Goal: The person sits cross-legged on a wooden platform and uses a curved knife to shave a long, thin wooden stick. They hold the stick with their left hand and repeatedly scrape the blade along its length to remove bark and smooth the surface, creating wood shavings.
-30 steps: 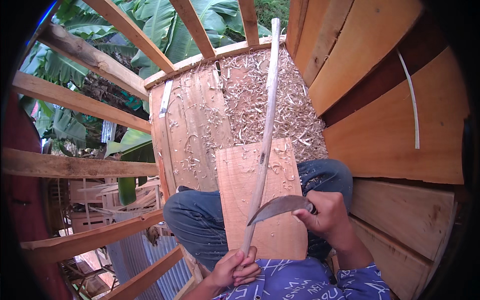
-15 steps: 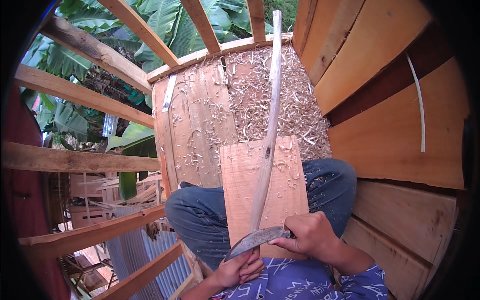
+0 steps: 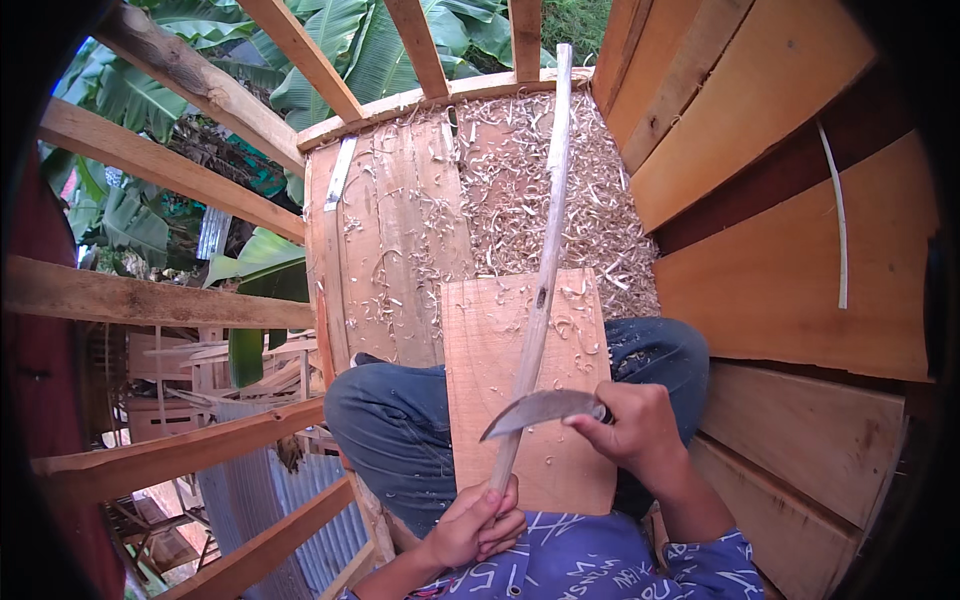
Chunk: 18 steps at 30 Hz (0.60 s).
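Note:
A long, pale, peeled wooden stick (image 3: 553, 215) slants away from me over a flat board (image 3: 480, 345) lying across my lap. My left hand (image 3: 482, 522) is closed round the stick's near end, close to my shirt. In my right hand (image 3: 640, 425) is a knife (image 3: 545, 408) with a broad, curved blade, gripped by its dark handle. The blade crosses the stick a little above my left hand, its tip pointing left. Whether the edge touches the wood, I cannot tell. A few curled shavings lie on the board.
Wood shavings (image 3: 610, 235) are heaped on the plank floor (image 3: 395, 240) beyond my knees. Slatted wooden rails (image 3: 160, 310) stand on the left, with banana leaves (image 3: 340, 60) behind them. Large wooden panels (image 3: 790, 290) form the right side, a thin pale strip (image 3: 838, 215) against one.
The knife and my right hand have moved forward along the stick, away from my left hand. The stick's far end has shifted slightly right and nearer; my left hand still holds it.

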Available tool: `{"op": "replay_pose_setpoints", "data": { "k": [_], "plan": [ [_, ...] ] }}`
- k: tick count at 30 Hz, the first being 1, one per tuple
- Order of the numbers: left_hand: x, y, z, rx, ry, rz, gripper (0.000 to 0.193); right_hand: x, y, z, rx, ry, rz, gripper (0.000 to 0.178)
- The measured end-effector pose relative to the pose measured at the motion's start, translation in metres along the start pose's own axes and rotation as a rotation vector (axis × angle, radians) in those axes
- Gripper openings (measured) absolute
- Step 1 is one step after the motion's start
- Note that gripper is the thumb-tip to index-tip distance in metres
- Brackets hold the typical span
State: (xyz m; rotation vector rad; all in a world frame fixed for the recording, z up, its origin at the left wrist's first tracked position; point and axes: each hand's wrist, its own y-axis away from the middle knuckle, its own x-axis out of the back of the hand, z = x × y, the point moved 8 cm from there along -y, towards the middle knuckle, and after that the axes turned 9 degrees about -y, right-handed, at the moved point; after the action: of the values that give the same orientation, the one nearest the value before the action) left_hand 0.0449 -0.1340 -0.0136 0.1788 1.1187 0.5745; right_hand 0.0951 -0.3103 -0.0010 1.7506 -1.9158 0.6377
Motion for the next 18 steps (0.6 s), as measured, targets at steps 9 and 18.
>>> {"op": "replay_pose_setpoints", "data": {
  "k": [9,18],
  "plan": [
    [-0.002,0.005,-0.008,0.047,0.101,-0.059,0.037,-0.007,0.013,-0.028,0.098,-0.152,-0.185,0.051],
    [-0.005,0.008,0.008,-0.034,0.180,-0.115,0.038,0.003,0.008,0.010,-0.160,-0.132,0.068,0.048]
  ]
}}
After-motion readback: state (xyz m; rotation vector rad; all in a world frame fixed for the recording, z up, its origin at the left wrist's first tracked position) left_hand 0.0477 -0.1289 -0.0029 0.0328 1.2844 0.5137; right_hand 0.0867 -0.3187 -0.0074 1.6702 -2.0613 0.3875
